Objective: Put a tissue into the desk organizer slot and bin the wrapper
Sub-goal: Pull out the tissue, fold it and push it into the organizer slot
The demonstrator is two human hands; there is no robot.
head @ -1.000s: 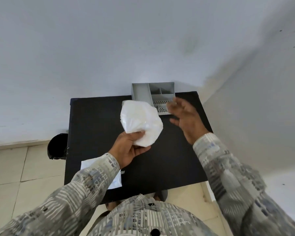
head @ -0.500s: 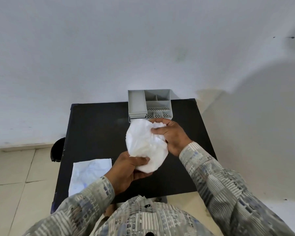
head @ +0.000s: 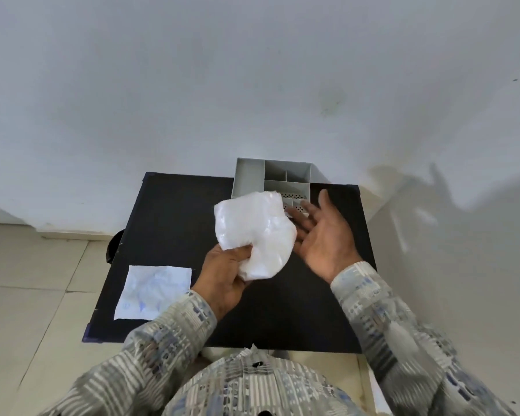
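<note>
- Dark bin (head: 113, 247) tucked low beside the worktop (head: 168, 223), left edge, handy for the wrapper.
- Wrapper (head: 152, 292) lying flat at the near-left corner, parked out of the way, not yet binned.
- Left hand (head: 222, 277) pinching the tissue (head: 254, 235) at its lower edge, lifted above the worktop.
- Right hand (head: 324, 238) released, palm up just beside the tissue, likely ready to fold.
- Desk organizer (head: 272, 178) against the wall, slots upward, none visibly filled.

Soft daylight, blurred edges, wide-angle bowing
</note>
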